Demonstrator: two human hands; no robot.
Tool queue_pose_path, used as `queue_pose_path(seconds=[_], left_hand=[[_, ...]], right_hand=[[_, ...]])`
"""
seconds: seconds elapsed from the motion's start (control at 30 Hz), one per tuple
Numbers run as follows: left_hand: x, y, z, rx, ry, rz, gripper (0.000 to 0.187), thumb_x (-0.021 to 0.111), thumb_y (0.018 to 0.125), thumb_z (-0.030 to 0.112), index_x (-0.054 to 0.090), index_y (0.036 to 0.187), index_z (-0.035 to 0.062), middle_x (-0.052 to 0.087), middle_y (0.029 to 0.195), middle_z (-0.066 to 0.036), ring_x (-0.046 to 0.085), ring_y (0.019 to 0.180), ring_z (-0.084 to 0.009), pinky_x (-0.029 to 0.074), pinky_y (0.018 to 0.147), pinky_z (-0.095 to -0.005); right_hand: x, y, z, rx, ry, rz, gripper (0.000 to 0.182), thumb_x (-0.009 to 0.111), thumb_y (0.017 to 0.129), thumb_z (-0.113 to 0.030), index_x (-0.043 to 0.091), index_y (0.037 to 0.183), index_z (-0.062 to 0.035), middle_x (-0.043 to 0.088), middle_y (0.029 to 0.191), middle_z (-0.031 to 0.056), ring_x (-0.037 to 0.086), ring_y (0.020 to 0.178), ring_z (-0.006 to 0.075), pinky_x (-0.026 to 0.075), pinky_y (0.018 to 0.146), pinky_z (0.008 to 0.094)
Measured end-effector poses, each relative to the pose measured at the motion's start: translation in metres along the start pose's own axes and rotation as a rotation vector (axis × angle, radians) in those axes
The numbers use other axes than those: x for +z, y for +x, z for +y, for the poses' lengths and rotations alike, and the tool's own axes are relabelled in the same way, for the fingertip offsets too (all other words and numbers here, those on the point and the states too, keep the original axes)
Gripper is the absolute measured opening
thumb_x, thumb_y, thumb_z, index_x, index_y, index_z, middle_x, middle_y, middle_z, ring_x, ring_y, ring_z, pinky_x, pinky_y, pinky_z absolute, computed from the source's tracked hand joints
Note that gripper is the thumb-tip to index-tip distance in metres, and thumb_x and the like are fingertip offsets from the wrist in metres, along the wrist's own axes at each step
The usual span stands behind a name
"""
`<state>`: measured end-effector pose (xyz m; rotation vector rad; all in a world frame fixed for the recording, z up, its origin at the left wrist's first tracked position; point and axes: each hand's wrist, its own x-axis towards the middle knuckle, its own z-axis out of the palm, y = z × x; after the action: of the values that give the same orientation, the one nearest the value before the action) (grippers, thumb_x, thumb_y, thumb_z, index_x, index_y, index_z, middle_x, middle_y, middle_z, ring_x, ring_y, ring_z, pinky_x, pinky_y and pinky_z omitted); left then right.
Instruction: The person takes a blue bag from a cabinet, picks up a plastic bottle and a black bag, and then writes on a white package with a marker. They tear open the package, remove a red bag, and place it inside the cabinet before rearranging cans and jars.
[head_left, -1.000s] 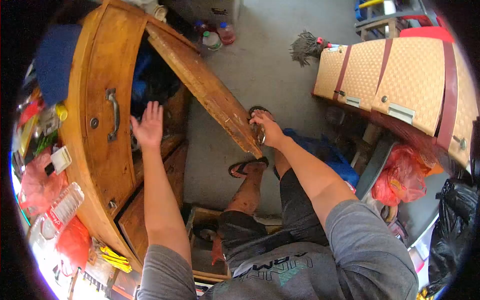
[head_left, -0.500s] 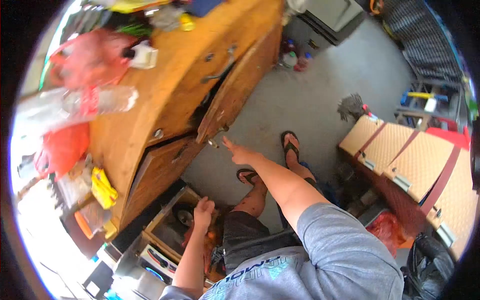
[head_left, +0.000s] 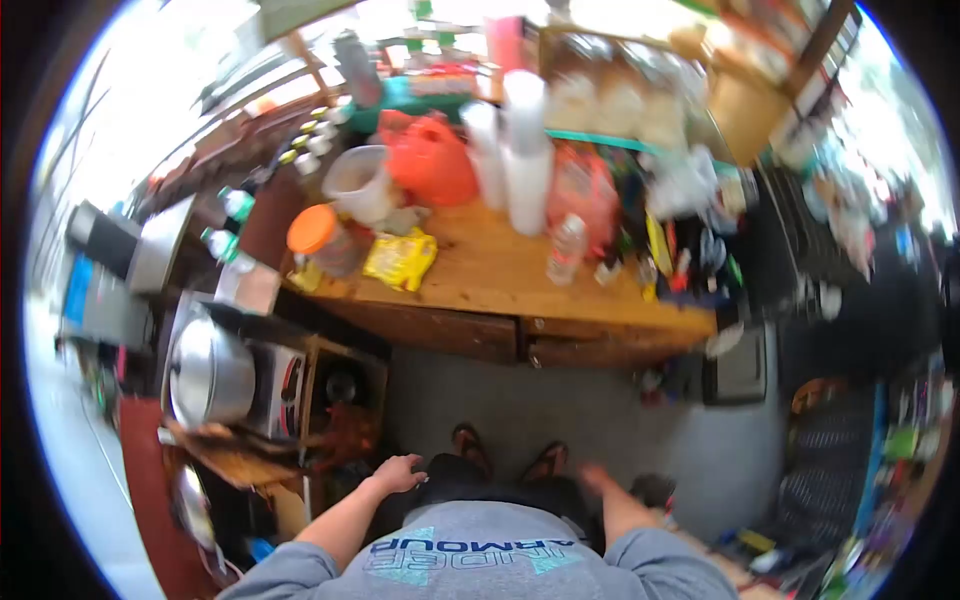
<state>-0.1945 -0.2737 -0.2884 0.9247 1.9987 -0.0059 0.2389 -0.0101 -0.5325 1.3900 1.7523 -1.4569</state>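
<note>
At about nine o'clock a round metal pot [head_left: 212, 378] sits on a stove [head_left: 283, 378], with an open wooden crate [head_left: 345, 385] just to its right; a cluttered low board [head_left: 235, 458] lies below them at about eight. Neither hand holds anything, and both are down by the person's own legs, well apart from the wooden counter [head_left: 500, 275] that fills the upper middle of the view from about ten to two o'clock. The cupboard doors [head_left: 520, 340] along the counter's front edge read as shut, so the work at the cabinet looks finished, and nothing shows in hand as left to do. The left hand [head_left: 398, 472], at about seven o'clock, rests low near the thigh and close to the crate's lower corner, wrist bent, fingers loosely curled and a little apart, gripping nothing. The two sandalled feet [head_left: 508, 462] stand on the grey floor [head_left: 590, 420] at six o'clock, toes toward the counter. The right hand [head_left: 598, 482], just right of the feet at about five o'clock, is smeared by motion; it hangs beside the leg and seems empty, but how wide its fingers are I cannot tell. On the counter top stand an orange-lidded jar [head_left: 322, 238], a yellow packet [head_left: 400, 258], a stack of white cups [head_left: 525, 150] and a clear bottle [head_left: 566, 248], all far from both hands.
</note>
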Motion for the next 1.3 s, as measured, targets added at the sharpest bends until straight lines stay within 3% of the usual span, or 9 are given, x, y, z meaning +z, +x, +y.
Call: queue_pose_path(seconds=[0.1, 0.33, 0.5, 0.7, 0.9, 0.97, 1.0, 1.1, 1.3], left_hand=[[-0.005, -0.031, 0.011, -0.048, 0.036, -0.013, 0.059, 0.067, 0.086, 0.042, 0.058, 0.134, 0.0085, 0.063, 0.130, -0.015, 0.059, 0.120, -0.0344, 0.048, 0.102, -0.0426], [-0.043, -0.063, 0.014, 0.027, -0.057, -0.039, 0.063, 0.066, 0.088, 0.044, 0.054, 0.138, 0.0069, 0.061, 0.134, -0.017, 0.058, 0.122, -0.0347, 0.046, 0.105, -0.0419], [-0.198, -0.118, 0.019, 0.151, -0.187, 0.036, 0.056, 0.067, 0.090, 0.038, 0.057, 0.135, 0.0055, 0.065, 0.125, -0.017, 0.063, 0.114, -0.0301, 0.049, 0.099, -0.0383], [-0.430, -0.121, -0.101, 0.307, -0.336, 0.713, 0.041, 0.073, 0.085, 0.017, 0.063, 0.123, 0.0054, 0.068, 0.098, -0.006, 0.064, 0.086, -0.0128, 0.052, 0.080, -0.0302], [-0.624, -0.027, -0.312, -0.180, -0.212, 1.070, 0.042, 0.075, 0.081, 0.031, 0.070, 0.109, -0.0001, 0.073, 0.102, -0.017, 0.070, 0.097, -0.0260, 0.053, 0.088, -0.0360], [-0.656, 0.018, -0.382, -0.412, -0.150, 0.931, 0.040, 0.078, 0.077, 0.035, 0.074, 0.105, 0.0069, 0.072, 0.108, -0.016, 0.069, 0.102, -0.0310, 0.053, 0.091, -0.0389], [-0.667, 0.035, -0.400, -0.489, -0.157, 0.890, 0.040, 0.078, 0.077, 0.035, 0.074, 0.106, 0.0070, 0.071, 0.110, -0.017, 0.067, 0.106, -0.0307, 0.053, 0.093, -0.0389], [-0.690, 0.063, -0.395, -0.671, -0.182, 0.749, 0.054, 0.079, 0.078, 0.037, 0.066, 0.121, 0.0068, 0.064, 0.128, -0.016, 0.061, 0.121, -0.0302, 0.049, 0.101, -0.0397], [-0.729, 0.113, -0.388, -0.880, -0.136, 0.788, 0.057, 0.063, 0.087, 0.035, 0.047, 0.139, 0.0168, 0.059, 0.137, -0.012, 0.058, 0.127, -0.0288, 0.049, 0.102, -0.0440]], right_hand=[[-0.043, -0.058, 0.028, 0.126, 0.128, -0.114, 0.047, 0.065, 0.090, -0.022, 0.058, 0.134, -0.0087, 0.063, 0.124, 0.0130, 0.062, 0.101, 0.0263, 0.052, 0.080, 0.0400], [-0.160, -0.046, 0.057, 0.201, 0.145, -0.010, 0.042, 0.067, 0.084, -0.020, 0.065, 0.125, -0.0095, 0.070, 0.104, 0.0074, 0.064, 0.090, 0.0237, 0.052, 0.073, 0.0456], [-0.223, -0.058, -0.056, 0.135, 0.296, 0.238, 0.040, 0.067, 0.084, -0.016, 0.065, 0.123, -0.0107, 0.067, 0.092, 0.0044, 0.061, 0.078, 0.0178, 0.050, 0.064, 0.0418], [-0.204, -0.044, -0.182, 0.095, 0.343, 0.305, 0.035, 0.067, 0.084, -0.015, 0.066, 0.118, -0.0090, 0.065, 0.088, 0.0033, 0.061, 0.077, 0.0170, 0.050, 0.061, 0.0380], [-0.127, 0.000, -0.228, 0.039, 0.346, 0.132, 0.034, 0.066, 0.087, -0.021, 0.066, 0.119, -0.0079, 0.068, 0.094, 0.0064, 0.063, 0.083, 0.0195, 0.053, 0.068, 0.0378], [-0.101, -0.028, -0.291, -0.125, -0.370, 0.084, 0.038, 0.065, 0.089, -0.024, 0.067, 0.122, -0.0060, 0.071, 0.107, 0.0094, 0.065, 0.093, 0.0223, 0.053, 0.080, 0.0348], [-0.093, -0.036, -0.317, -0.118, -0.364, 0.088, 0.038, 0.065, 0.089, -0.024, 0.067, 0.122, -0.0060, 0.071, 0.107, 0.0094, 0.065, 0.093, 0.0223, 0.053, 0.080, 0.0348], [-0.079, -0.069, -0.387, -0.012, -0.204, -0.058, 0.039, 0.066, 0.089, -0.023, 0.066, 0.123, -0.0040, 0.070, 0.115, 0.0102, 0.065, 0.101, 0.0220, 0.051, 0.088, 0.0318], [-0.090, -0.082, -0.437, 0.164, 0.193, 0.232, 0.040, 0.070, 0.088, -0.019, 0.064, 0.125, -0.0032, 0.071, 0.109, 0.0099, 0.064, 0.093, 0.0165, 0.052, 0.077, 0.0306]])
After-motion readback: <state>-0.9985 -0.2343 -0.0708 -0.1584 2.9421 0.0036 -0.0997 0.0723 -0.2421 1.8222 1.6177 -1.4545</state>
